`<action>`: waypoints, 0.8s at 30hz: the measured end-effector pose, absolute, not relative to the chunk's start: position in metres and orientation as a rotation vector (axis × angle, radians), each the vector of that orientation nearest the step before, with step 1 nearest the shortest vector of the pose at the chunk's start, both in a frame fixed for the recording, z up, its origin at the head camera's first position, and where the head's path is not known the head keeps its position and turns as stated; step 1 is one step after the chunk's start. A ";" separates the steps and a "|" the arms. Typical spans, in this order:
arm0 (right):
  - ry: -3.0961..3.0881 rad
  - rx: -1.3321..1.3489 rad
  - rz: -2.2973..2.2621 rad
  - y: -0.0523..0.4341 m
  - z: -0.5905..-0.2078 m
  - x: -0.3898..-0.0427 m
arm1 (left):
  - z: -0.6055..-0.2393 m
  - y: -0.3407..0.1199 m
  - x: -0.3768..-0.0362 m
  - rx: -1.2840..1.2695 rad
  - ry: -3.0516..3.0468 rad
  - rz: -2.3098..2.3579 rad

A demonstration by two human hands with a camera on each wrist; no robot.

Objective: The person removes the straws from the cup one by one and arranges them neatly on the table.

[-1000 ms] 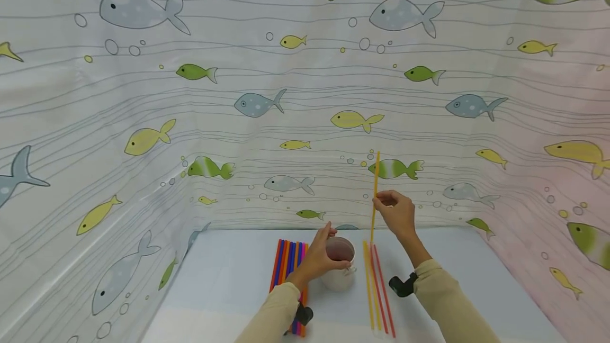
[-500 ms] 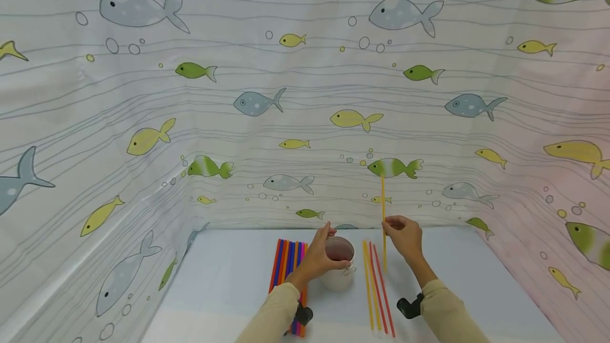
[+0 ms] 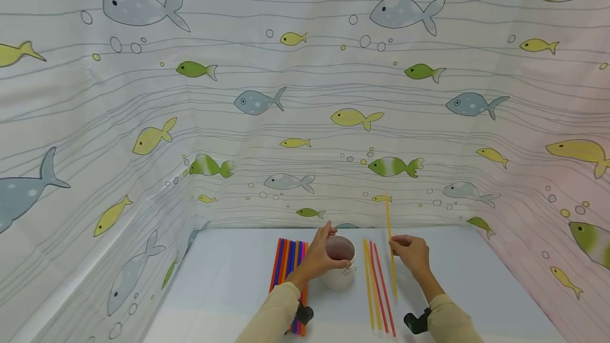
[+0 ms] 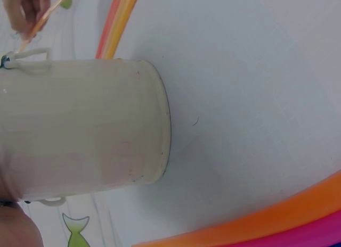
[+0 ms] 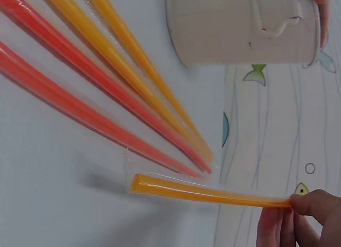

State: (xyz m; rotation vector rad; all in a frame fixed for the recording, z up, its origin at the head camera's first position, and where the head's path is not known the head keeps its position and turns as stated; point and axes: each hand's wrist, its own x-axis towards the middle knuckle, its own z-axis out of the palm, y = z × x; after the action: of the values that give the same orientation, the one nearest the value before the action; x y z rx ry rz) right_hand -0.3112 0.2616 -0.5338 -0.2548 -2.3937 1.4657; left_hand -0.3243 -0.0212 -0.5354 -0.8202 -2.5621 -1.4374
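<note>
My left hand (image 3: 318, 259) holds a white canister (image 3: 339, 280) by its rim, thumb in front and fingers behind. In the left wrist view the canister (image 4: 96, 124) stands upright on the table, a small side handle showing. Over the table to the right, my right hand (image 3: 413, 254) pinches a yellow-orange drinking straw (image 5: 208, 192) in a clear wrapper between thumb and fingers. The straw stands nearly upright in the head view. Between canister and right hand lie two yellow straws (image 5: 106, 42) and two red straws (image 5: 101, 119), side by side.
Several thicker coloured sticks (image 3: 287, 258), orange, blue, red and pink, lie in a row left of the canister, partly under my left forearm. The white table (image 3: 214, 279) ends at a fish-patterned backdrop (image 3: 305, 78) on the back and sides.
My right hand has lowered and moved right, carrying the yellow-orange straw away from above the lying straws to their right side. My left hand stays on the canister.
</note>
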 end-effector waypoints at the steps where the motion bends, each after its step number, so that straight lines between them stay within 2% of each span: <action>1: -2.405 -0.257 1.469 0.263 -0.536 -0.310 | -0.535 -0.021 -0.324 -0.818 -2.565 -1.436; 24: -2.527 -0.352 1.577 0.264 -0.572 -0.294 | -0.534 -0.020 -0.323 -0.805 -2.567 -1.422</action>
State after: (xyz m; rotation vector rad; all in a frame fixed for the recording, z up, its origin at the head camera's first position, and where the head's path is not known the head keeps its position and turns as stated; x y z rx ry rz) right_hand -0.2938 0.2636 -0.5723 -0.3520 -2.5268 1.5772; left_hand -0.3234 -0.0202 -0.5340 -0.8052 -2.5675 -1.4225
